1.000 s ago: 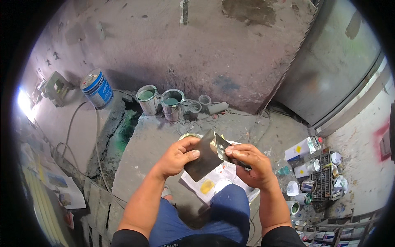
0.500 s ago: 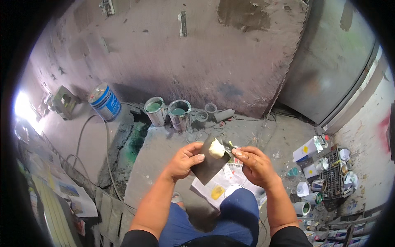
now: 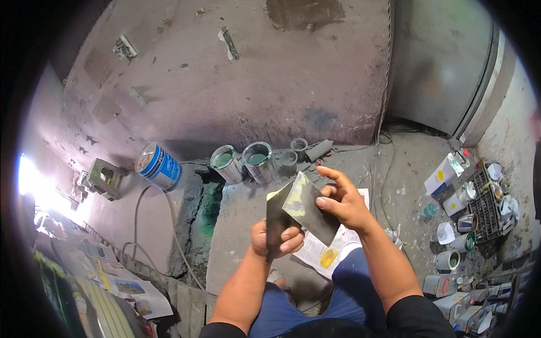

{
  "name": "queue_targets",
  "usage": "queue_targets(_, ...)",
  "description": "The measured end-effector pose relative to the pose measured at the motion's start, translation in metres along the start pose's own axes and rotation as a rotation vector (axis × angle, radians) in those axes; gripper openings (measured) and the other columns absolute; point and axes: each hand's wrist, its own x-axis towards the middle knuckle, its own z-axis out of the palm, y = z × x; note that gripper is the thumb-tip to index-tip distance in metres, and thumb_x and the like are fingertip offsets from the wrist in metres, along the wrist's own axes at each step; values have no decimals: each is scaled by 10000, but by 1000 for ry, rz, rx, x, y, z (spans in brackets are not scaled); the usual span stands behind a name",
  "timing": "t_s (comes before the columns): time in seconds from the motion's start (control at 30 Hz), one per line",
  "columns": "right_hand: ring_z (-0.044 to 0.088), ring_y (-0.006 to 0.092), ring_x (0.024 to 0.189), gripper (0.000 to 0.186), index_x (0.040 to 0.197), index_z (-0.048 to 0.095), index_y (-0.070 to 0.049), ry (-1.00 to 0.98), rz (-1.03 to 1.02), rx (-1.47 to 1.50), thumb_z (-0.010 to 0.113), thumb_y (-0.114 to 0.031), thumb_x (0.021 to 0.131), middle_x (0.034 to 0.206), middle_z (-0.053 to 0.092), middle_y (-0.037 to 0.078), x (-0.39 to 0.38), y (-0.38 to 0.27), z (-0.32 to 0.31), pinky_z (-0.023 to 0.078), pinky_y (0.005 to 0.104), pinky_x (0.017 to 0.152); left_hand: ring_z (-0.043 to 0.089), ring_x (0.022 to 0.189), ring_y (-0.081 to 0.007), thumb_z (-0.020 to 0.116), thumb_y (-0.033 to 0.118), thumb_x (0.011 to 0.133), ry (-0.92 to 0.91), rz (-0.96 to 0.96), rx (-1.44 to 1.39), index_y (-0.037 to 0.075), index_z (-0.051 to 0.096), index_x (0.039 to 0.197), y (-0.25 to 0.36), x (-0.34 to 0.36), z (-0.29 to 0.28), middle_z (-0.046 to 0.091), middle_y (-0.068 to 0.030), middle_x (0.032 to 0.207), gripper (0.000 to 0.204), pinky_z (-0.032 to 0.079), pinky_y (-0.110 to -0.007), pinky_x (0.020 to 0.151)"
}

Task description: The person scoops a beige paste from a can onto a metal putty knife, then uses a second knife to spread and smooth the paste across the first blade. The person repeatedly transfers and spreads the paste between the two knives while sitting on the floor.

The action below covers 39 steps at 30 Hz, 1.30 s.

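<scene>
Two flat metal blades held together.
Left hand (image 3: 277, 238) grips dark rectangular metal scraper (image 3: 275, 217); right hand (image 3: 344, 201) pinches grey flat metal blade (image 3: 309, 207), touching.

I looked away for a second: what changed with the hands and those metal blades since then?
The left hand now holds one dark scraper blade edge-up; the right hand tilts the second blade against it, index finger raised. Both stay gripped; the paint cans remain by the wall.
</scene>
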Motion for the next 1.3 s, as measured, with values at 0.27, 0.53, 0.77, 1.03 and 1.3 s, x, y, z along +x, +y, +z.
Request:
queue_targets(0.27,493,67,814,573,1369,382,-71,-201,-18,37,634,-70,854,907,532,-7,7,-29,25,425,247,723,632,895,-297,457,247,909,531,200,190,20,405,1321,2,11,5,582,-179,1141,473,537,-400,729)
queue_targets(0.53,535,130,1018,617,1414,279,-45,249,-201,-119,581,-28,875,1176,545,89,-1,-9,-21,439,278,886,571,1016,-228,481,36,900,617,526,499,47,412,1105,5,22,-11,555,-133,1096,217,474,-396,919)
queue_targets(0.77,564,213,1124,591,1381,311,13,260,-364,-777,581,26,855,1169,590,123,-17,3,14,427,346,973,525,1055,-184,494,-36,895,667,630,519,47,357,1172,-24,33,-17,521,-121,1159,320,429,-347,942)
queue_targets(1.03,630,308,929,621,1298,434,-40,37,-692,-1187,561,148,721,1093,632,156,-25,44,-1,525,363,787,517,1043,-149,491,-2,919,648,835,772,30,354,1178,-25,28,-14,530,-125,1152,294,408,-305,947)
queue_targets(1.3,572,106,835,605,1407,285,-47,372,-190,-67,572,-37,875,958,597,65,-37,16,-28,463,230,750,587,1025,-255,459,6,906,600,549,450,16,386,1162,-3,23,-2,557,-170,1137,267,475,-414,939)
